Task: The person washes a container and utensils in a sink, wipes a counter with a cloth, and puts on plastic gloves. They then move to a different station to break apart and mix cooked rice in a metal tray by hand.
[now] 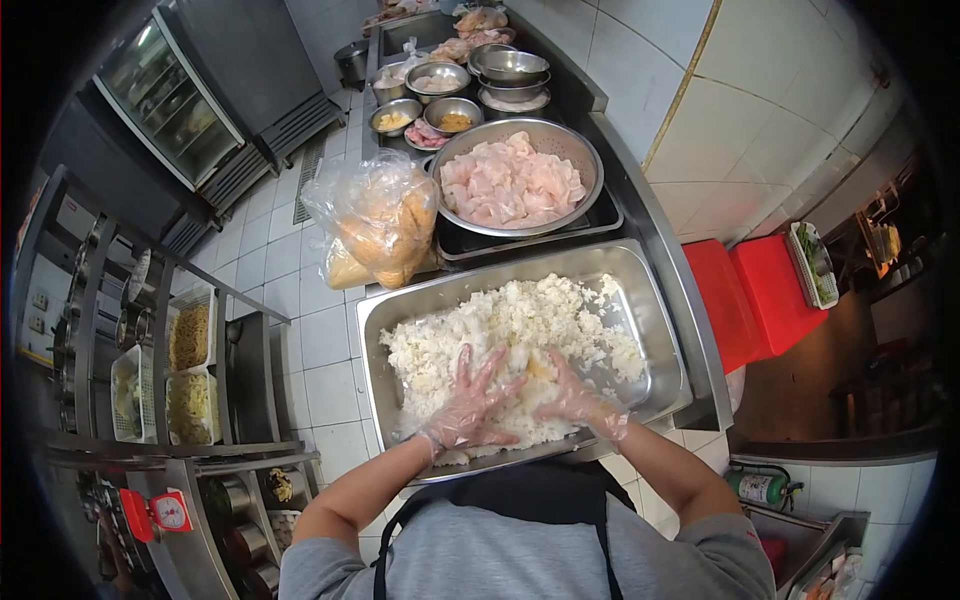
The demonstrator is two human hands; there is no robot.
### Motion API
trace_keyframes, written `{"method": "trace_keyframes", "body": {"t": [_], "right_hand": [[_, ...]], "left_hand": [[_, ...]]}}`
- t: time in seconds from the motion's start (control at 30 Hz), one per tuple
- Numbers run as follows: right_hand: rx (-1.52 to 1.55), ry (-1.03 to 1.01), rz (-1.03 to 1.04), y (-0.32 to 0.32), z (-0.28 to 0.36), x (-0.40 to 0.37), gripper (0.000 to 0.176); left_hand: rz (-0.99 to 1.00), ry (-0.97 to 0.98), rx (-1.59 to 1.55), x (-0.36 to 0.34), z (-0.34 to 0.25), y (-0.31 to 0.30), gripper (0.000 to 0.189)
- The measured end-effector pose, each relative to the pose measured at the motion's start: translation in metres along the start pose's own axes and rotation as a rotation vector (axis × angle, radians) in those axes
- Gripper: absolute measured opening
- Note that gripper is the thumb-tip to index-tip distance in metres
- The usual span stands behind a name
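Observation:
A deep steel tray in front of me holds a wide heap of white cooked rice. Both my hands wear clear plastic gloves and rest in the rice. My left hand lies on the near left part of the heap, its fingers spread. To the right of it, my right hand presses into the rice with fingers apart, some fingertips sunk in the grains. A small yellowish patch shows in the rice between the hands.
Behind the tray stand a colander of sliced pale raw meat and a plastic bag of orange-brown food. Several steel bowls sit farther back. Racks are at left, red containers at right.

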State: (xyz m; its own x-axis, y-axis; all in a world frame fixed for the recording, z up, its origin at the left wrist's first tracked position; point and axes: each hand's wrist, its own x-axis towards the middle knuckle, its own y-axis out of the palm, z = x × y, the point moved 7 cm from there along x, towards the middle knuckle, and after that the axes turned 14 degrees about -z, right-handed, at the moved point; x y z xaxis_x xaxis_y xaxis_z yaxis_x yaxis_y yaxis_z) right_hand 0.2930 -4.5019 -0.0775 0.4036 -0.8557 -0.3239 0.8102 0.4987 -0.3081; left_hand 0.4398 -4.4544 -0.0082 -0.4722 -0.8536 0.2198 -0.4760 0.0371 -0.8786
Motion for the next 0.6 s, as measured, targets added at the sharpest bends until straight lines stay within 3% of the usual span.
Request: {"method": "trace_keyframes", "body": {"t": [0.1, 0.2, 0.3, 0.4, 0.5, 0.6], "right_hand": [[0.371, 0.104, -0.108, 0.019, -0.018, 0.009, 0.108], [0.595, 0.201, -0.127, 0.023, 0.018, -0.003, 0.091], [0.783, 0.43, 0.024, 0.041, 0.008, -0.005, 0.069], [0.846, 0.337, 0.062, 0.05, 0.016, -0.004, 0.047], [0.642, 0.23, -0.086, 0.04, 0.012, 0.015, 0.041], [0.054, -0.146, -0.154, 0.023, 0.031, 0.02, 0.043]], "left_hand": [[-0.123, 0.019, -0.076, 0.012, -0.005, 0.0, 0.1], [-0.281, -0.009, -0.143, 0.023, -0.009, -0.012, 0.1], [-0.37, -0.066, -0.188, 0.031, -0.009, -0.031, 0.097], [-0.363, -0.1, -0.199, 0.031, -0.007, -0.034, 0.092], [-0.411, -0.225, -0.369, 0.03, 0.003, -0.035, 0.083], [-0.509, -0.341, -0.605, 0.033, 0.015, -0.044, 0.074]]}}
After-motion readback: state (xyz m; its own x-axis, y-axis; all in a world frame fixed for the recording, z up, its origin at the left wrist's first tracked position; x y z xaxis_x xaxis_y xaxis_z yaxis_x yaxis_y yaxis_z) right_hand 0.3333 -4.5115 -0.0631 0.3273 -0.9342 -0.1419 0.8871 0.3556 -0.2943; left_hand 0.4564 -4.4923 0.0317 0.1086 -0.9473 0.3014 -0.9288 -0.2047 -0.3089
